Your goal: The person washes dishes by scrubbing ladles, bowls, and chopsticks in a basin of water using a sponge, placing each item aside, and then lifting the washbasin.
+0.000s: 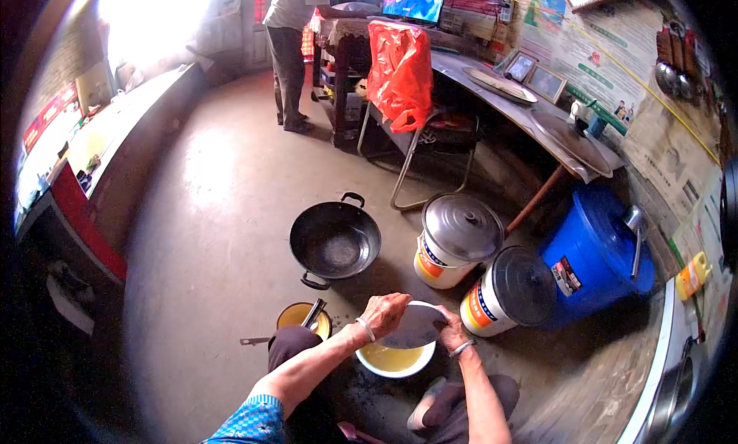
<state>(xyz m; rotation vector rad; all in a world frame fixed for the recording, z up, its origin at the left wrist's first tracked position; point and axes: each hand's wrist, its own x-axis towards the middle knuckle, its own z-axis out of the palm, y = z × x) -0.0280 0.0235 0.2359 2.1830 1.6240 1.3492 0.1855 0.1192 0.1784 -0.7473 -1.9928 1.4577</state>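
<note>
My left hand (387, 316) and my right hand (453, 330) grip opposite sides of a round, pale grey dish (413, 325), fingers closed on its rim. The dish is tilted above a white basin (395, 362) with yellowish liquid or food inside; which of the two I cannot tell. Left of my left hand, a yellow bowl (293, 316) stands on the floor near my knee, with a metal utensil (314, 312) across it. Beyond the hands, an empty black wok (336, 241) with two handles rests on the floor.
Two lidded white buckets (438, 266) (486, 309) and a blue barrel (588, 252) stand at right. Behind them are a folding chair (407, 184) with a red plastic bag (400, 75) and a long table (492, 90). A person (289, 59) stands at the back.
</note>
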